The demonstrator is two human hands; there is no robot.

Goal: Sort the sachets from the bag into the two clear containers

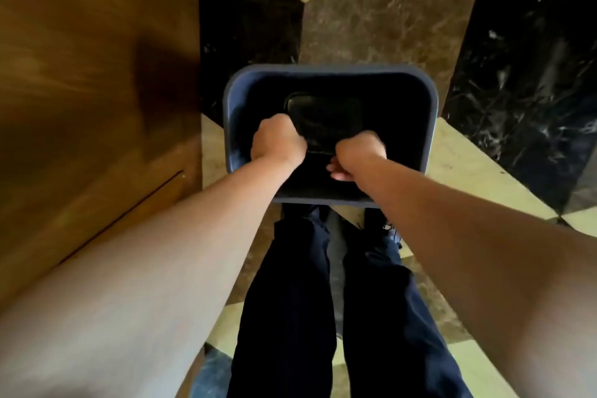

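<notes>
Both hands reach down inside the dark blue bin (329, 74), left hand (277, 142) and right hand (358, 153) curled into fists gripping something black just beneath them, while no sachets or clear containers show.

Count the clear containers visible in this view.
0. No clear container shows. Both hands, left and right, reach into a dark blue bin on the floor; its dark inside may hide things.
</notes>
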